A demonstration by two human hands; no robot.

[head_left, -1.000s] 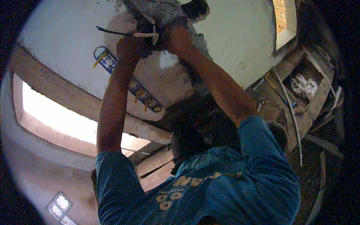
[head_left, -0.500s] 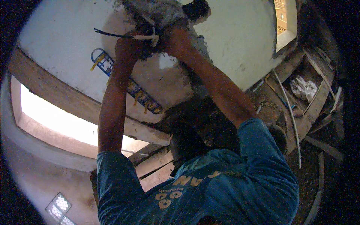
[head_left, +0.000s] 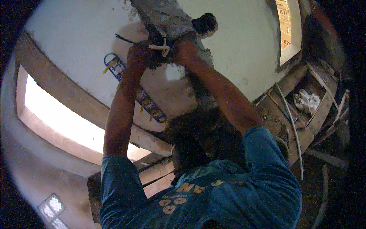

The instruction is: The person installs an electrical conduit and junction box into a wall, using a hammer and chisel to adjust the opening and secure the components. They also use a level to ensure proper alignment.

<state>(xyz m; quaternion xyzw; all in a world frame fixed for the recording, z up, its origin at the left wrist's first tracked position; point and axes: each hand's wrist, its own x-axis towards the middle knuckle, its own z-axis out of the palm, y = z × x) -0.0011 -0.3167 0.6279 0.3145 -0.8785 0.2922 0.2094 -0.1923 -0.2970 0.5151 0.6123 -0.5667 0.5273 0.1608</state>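
Observation:
Both my arms reach up to a pale wall, where a rough strip of grey cement runs down. My left hand is closed beside a dark patch in this strip. Across its top lie a black wire and a white wire, which bends between the two hands. Close by on the right, my right hand is closed too, with its fingertips against the dark patch. What the fingers of each hand pinch is hidden by shadow and by the hands themselves.
A round dark hole sits right of the cement. A long blue-edged wall piece with yellow strips passes behind my left forearm. Wooden boards, a pale thin pipe and a crumpled white bag lie at the right.
The whole view has shifted, so wall and hands appear slightly lower and farther right. The hands stay at the same spot by the wires. The black wire's free end looks more bent.

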